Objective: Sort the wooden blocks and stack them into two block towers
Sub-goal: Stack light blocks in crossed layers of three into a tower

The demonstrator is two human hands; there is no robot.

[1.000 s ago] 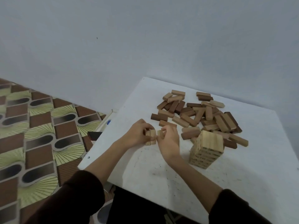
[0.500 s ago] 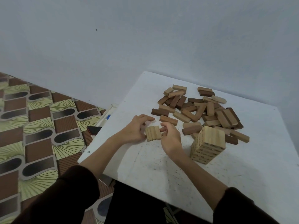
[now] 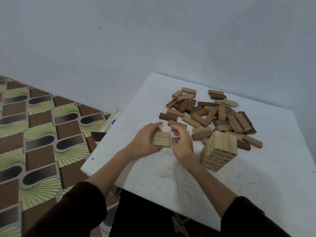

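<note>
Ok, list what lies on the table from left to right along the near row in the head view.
left hand → flat row of light blocks → right hand → light block tower

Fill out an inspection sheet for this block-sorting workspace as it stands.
Surface: white table, speckled with dark marks.
Job's things: light block tower standing; row of three light blocks lying flat near the table's left edge; loose pile of mixed blocks behind.
Clutter: nothing seen on the table.
Grippers: left hand holds the row; right hand beside it, fingers loosely curled, empty.
Cables: nothing seen.
Surroundings: plain wall; patterned floor; dark object beside the table.
</note>
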